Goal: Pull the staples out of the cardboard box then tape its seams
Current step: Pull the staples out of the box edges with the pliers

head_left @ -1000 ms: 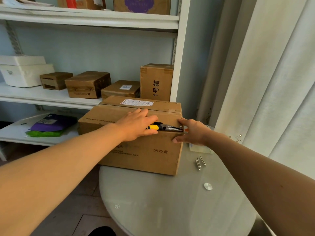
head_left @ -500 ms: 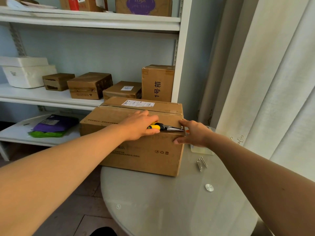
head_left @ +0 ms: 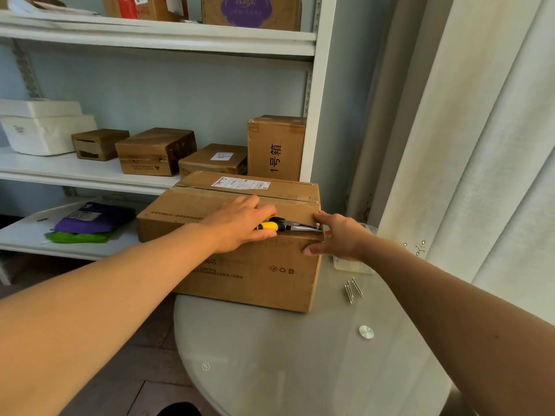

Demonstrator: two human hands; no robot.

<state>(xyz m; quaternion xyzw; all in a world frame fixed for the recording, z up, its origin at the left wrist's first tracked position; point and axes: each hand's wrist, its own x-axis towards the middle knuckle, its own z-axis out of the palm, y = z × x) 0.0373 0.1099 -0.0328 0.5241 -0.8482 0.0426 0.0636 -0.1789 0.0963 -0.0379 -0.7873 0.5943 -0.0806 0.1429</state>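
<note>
Little has moved: both hands stay on the brown cardboard box (head_left: 240,265).
Left hand (head_left: 240,225) grips yellow-handled needle-nose pliers (head_left: 285,226), long axis horizontal, tips pointing right; right hand (head_left: 339,235) presses the corner, fingers straight.

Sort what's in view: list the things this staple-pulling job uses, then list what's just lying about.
In use:
cardboard box
pliers, gripped by the left hand
right hand, steadying the box's corner
pulled fasteners on the glass table

Lying about:
shelf boxes
white foam box
purple bag
curtain
</note>
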